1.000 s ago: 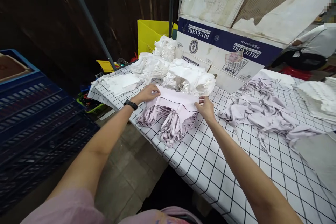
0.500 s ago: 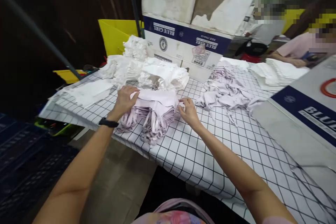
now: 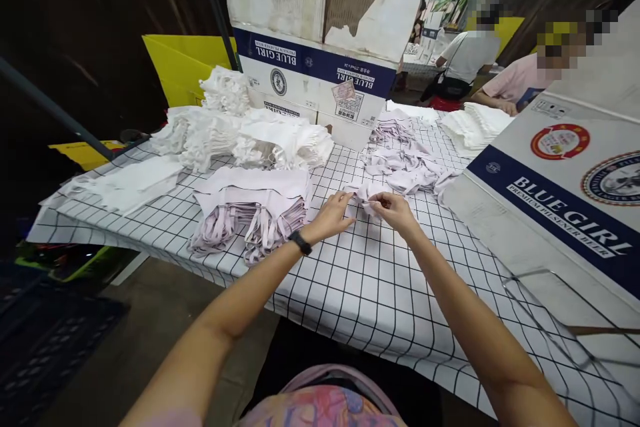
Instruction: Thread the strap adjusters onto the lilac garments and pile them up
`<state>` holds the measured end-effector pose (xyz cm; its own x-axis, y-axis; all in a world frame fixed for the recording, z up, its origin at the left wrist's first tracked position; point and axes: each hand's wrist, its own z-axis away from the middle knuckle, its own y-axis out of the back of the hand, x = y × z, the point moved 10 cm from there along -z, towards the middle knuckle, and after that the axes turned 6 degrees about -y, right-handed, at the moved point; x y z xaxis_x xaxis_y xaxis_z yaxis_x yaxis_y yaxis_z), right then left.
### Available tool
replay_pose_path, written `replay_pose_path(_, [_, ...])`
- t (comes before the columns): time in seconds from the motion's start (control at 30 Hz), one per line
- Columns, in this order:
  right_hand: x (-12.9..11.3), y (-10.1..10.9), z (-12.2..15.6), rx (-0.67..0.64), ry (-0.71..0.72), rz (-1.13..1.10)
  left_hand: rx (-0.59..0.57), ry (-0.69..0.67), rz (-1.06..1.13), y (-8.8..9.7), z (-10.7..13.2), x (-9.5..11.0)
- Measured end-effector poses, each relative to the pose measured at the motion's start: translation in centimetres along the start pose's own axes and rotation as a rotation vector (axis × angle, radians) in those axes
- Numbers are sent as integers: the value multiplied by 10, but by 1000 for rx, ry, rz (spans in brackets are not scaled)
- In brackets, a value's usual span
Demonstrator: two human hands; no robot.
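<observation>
My left hand (image 3: 334, 213) and my right hand (image 3: 395, 208) meet over the checked tablecloth (image 3: 370, 280), both pinching one pale lilac cloth piece (image 3: 364, 192) drawn from the loose heap of lilac pieces (image 3: 407, 170). A black band sits on my left wrist. To the left lies the neat stack of lilac pieces with dangling straps (image 3: 255, 210), now untouched. Each hand has its fingers closed on the piece's edge.
White cloth piles (image 3: 240, 130) lie behind the stack. A Blue Girl carton (image 3: 320, 60) stands at the back, another carton (image 3: 565, 193) at the right. A yellow bin (image 3: 185, 63) is back left. Two other people (image 3: 520, 77) work at the far end.
Both hands left the neat lilac stack and moved right to the loose heap, taking hold of a single piece. The view swung to the right.
</observation>
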<state>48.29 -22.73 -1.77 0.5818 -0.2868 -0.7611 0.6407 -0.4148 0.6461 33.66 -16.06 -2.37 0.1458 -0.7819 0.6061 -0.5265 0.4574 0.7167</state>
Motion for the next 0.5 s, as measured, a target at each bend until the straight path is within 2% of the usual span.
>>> replay_pose_path(0.07, [-11, 7, 28, -117, 17, -119, -14, 18, 42, -24, -15, 3])
replay_pose_path(0.13, [-20, 23, 55, -195, 24, -280, -44, -11, 74, -40, -24, 12])
replay_pose_path(0.2, [-19, 50, 76, -184, -2, -404, -75, -47, 106, -46, -26, 24])
replay_pose_path(0.27, [-6, 85, 90, -71, -52, -489, -90, -73, 144, -40, -23, 38])
replay_pose_path(0.37, [17, 133, 106, 108, -113, -650, -78, -73, 334, -11, -17, 62])
replay_pose_path(0.43, [27, 151, 114, 151, -134, -724, -104, -12, 529, 8, -13, 77])
replay_pose_path(0.5, [34, 155, 119, 143, -158, -751, -164, 56, 646, 19, -8, 92])
